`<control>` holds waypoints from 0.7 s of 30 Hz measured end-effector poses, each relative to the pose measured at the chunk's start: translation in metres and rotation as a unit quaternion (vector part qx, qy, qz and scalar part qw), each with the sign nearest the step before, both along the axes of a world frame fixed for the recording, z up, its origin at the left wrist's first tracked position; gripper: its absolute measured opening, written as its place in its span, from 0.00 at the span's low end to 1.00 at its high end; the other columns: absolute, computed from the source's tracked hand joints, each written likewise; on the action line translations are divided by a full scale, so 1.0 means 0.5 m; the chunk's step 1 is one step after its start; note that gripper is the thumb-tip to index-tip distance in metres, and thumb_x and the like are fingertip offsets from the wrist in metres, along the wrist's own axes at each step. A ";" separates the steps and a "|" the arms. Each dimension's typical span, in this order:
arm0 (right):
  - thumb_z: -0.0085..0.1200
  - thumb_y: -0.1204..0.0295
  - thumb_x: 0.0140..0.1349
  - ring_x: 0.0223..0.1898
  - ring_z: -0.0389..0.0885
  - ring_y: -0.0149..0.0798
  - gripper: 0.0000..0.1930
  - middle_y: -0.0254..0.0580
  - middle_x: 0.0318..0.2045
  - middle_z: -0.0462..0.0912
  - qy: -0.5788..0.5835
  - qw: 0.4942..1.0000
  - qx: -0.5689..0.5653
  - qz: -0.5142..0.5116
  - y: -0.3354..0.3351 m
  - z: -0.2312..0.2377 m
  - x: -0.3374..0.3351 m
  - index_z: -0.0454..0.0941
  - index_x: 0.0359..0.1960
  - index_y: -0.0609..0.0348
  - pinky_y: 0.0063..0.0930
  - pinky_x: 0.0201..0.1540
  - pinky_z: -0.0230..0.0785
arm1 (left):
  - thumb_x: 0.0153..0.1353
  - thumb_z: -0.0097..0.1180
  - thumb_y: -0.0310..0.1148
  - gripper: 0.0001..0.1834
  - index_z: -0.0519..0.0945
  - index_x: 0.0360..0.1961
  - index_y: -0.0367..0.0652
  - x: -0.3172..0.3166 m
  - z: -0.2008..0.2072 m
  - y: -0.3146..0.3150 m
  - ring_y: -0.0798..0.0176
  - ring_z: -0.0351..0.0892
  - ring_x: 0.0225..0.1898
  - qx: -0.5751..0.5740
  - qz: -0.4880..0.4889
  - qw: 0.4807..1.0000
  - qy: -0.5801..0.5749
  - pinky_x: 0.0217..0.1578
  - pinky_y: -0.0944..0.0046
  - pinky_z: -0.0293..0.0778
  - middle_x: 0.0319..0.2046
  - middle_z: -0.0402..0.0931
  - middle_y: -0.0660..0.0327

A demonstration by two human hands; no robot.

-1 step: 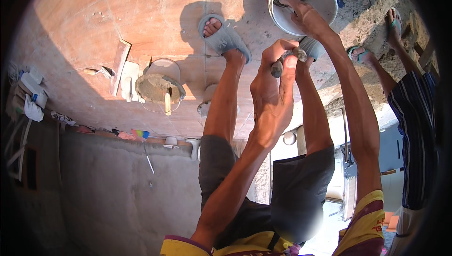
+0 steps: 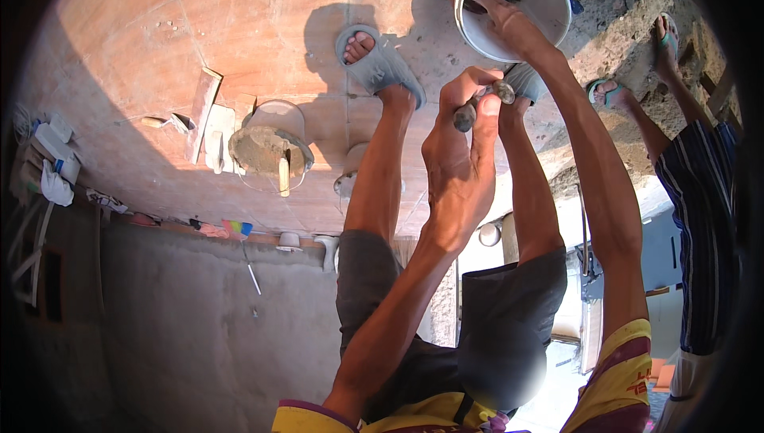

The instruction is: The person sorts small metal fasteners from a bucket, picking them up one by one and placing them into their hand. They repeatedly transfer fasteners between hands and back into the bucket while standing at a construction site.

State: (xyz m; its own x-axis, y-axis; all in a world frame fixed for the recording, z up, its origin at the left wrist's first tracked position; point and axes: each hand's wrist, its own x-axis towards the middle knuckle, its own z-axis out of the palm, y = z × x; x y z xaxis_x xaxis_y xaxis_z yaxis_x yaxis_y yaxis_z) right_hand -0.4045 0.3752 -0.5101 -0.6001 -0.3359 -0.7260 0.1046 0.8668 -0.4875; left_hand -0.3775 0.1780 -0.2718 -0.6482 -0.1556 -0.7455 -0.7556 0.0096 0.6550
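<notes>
Tiled floor lies below; left hand (image 2: 458, 170) fingers clamp a dark tool handle (image 2: 481, 104), while right hand (image 2: 509, 23) fingers reach inside the white bucket (image 2: 549, 11), their grip hidden.

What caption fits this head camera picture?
Left hand grips a dark tool handle; right hand reaches into a white plastic bucket.

Bare tiles (image 2: 263, 19) left; mortar bucket (image 2: 270, 146), trowels (image 2: 203, 115) obstruct.

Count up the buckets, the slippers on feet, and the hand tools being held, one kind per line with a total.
Buckets: 2, the white bucket that the right hand reaches into and the mortar bucket.
Slippers on feet: 4.
Held tools: 1, the dark-handled tool in the left hand.
Total: 7
</notes>
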 end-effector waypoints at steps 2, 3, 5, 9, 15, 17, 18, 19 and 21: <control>0.51 0.74 0.73 0.59 0.81 0.66 0.20 0.64 0.61 0.80 0.056 0.996 0.039 0.062 -0.080 -0.102 0.004 0.73 0.66 0.58 0.52 0.66 0.72 | 0.83 0.51 0.38 0.14 0.75 0.61 0.43 0.011 -0.022 -0.008 0.64 0.80 0.45 -0.015 0.055 0.998 0.017 0.47 0.62 0.77 0.51 0.82 0.54; 0.51 0.72 0.73 0.60 0.80 0.67 0.21 0.65 0.61 0.80 0.062 0.995 0.051 0.054 -0.073 -0.127 0.013 0.71 0.66 0.59 0.53 0.66 0.71 | 0.83 0.50 0.39 0.14 0.74 0.61 0.43 0.014 -0.022 -0.005 0.65 0.80 0.44 -0.004 0.064 0.998 0.021 0.47 0.63 0.77 0.51 0.82 0.55; 0.51 0.69 0.73 0.61 0.79 0.68 0.23 0.68 0.62 0.78 0.068 0.994 0.070 0.048 -0.038 -0.175 0.041 0.68 0.67 0.60 0.55 0.67 0.70 | 0.84 0.48 0.39 0.14 0.74 0.61 0.44 0.019 -0.022 0.000 0.67 0.79 0.43 0.007 0.085 0.996 0.027 0.46 0.64 0.76 0.52 0.82 0.58; 0.56 0.62 0.71 0.62 0.79 0.66 0.28 0.67 0.62 0.79 0.005 0.989 0.122 0.083 0.019 -0.237 0.075 0.66 0.70 0.59 0.53 0.67 0.70 | 0.84 0.46 0.37 0.13 0.73 0.62 0.44 0.007 -0.020 -0.018 0.70 0.76 0.44 0.048 0.115 0.992 0.012 0.46 0.66 0.75 0.54 0.80 0.59; 0.60 0.60 0.69 0.65 0.79 0.59 0.25 0.55 0.61 0.81 -0.044 0.987 0.155 0.009 -0.057 -0.180 0.024 0.72 0.66 0.49 0.49 0.66 0.72 | 0.84 0.46 0.39 0.16 0.67 0.65 0.45 -0.010 -0.016 -0.029 0.65 0.74 0.60 0.113 0.202 0.973 0.020 0.63 0.55 0.72 0.63 0.75 0.54; 0.59 0.60 0.70 0.64 0.79 0.59 0.22 0.52 0.56 0.83 -0.041 0.982 0.182 0.019 -0.036 -0.208 0.045 0.74 0.64 0.46 0.49 0.64 0.72 | 0.84 0.46 0.39 0.18 0.66 0.68 0.45 -0.004 -0.030 -0.026 0.66 0.73 0.60 0.118 0.205 0.971 0.043 0.63 0.56 0.71 0.62 0.73 0.55; 0.58 0.59 0.71 0.63 0.79 0.58 0.21 0.51 0.54 0.83 -0.011 0.991 0.131 0.021 -0.019 -0.207 0.052 0.74 0.63 0.44 0.49 0.64 0.72 | 0.84 0.46 0.38 0.18 0.67 0.69 0.44 0.006 -0.052 -0.015 0.69 0.72 0.53 0.101 0.210 0.970 0.073 0.57 0.62 0.70 0.56 0.74 0.58; 0.58 0.58 0.72 0.62 0.79 0.58 0.21 0.49 0.53 0.83 0.019 0.997 0.076 0.021 -0.008 -0.206 0.056 0.75 0.63 0.43 0.50 0.64 0.72 | 0.84 0.47 0.37 0.19 0.67 0.70 0.43 0.005 -0.056 -0.013 0.70 0.71 0.49 0.088 0.209 0.971 0.078 0.53 0.66 0.70 0.54 0.74 0.60; 0.56 0.56 0.74 0.60 0.79 0.56 0.19 0.48 0.51 0.82 0.060 0.998 -0.004 0.024 -0.008 -0.208 0.065 0.76 0.63 0.42 0.51 0.64 0.71 | 0.84 0.47 0.35 0.20 0.67 0.71 0.44 0.009 -0.046 -0.010 0.72 0.70 0.45 0.070 0.202 0.975 0.060 0.49 0.70 0.69 0.51 0.73 0.62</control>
State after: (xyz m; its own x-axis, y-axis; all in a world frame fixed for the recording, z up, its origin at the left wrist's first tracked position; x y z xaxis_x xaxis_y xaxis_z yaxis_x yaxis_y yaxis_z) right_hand -0.3721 0.3715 -0.6140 -0.6658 -0.3715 -0.6471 0.0044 0.8653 -0.5013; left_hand -0.3732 0.1731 -0.2946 -0.6390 -0.3177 -0.7005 -0.5971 -0.3693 0.7121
